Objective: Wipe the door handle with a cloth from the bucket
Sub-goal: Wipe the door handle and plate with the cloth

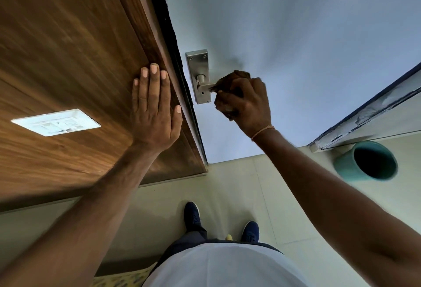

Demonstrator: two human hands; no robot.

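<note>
Head view, and the wipe is under way — the right hand (pixel 245 101) is closed round a dark brown cloth (pixel 237 76), bunched over the lever of the metal door handle (pixel 206 86) on the pale door (pixel 296 47). The backplate (pixel 197 67) shows clear above the hand, but the lever's outer end is hidden under the cloth, so how far it is covered is hard to say. The left hand (pixel 155 109) lies flat and open, fingers spread, braced on the wooden panel (pixel 68 47) beside a white switch plate (pixel 55 122). Down right on the floor stands the teal bucket (pixel 344 163), well apart. Next, I'd judge — slide the cloth along the lever, then over the backplate.
</note>
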